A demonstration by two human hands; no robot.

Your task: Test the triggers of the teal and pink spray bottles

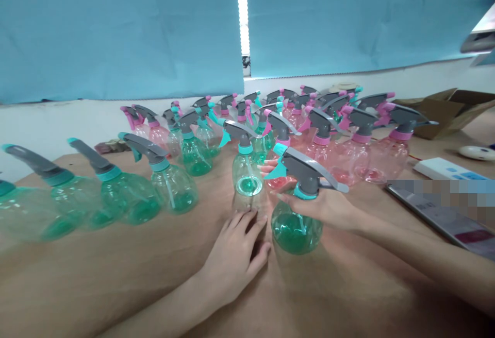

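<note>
Right hand [320, 206] grip shut round neck of green plastic trigger-spray bottle [296, 232]; left hand [234, 260] open, beside clear-green spray bottle [247, 178]. Pink plastic spray bottles [348, 165] massed behind, green plastic spray bottles [127, 199] lined left.

Light: bright and even, with a white strip glowing between the blue curtains [243, 11] at upper middle
Shadows: soft, on the tabletop [116, 281] at lower middle
Distortion: spray bottles [31, 214] stretched along the left edge (wide-lens look)
Blur: mosaic patch [436, 199] at right
</note>
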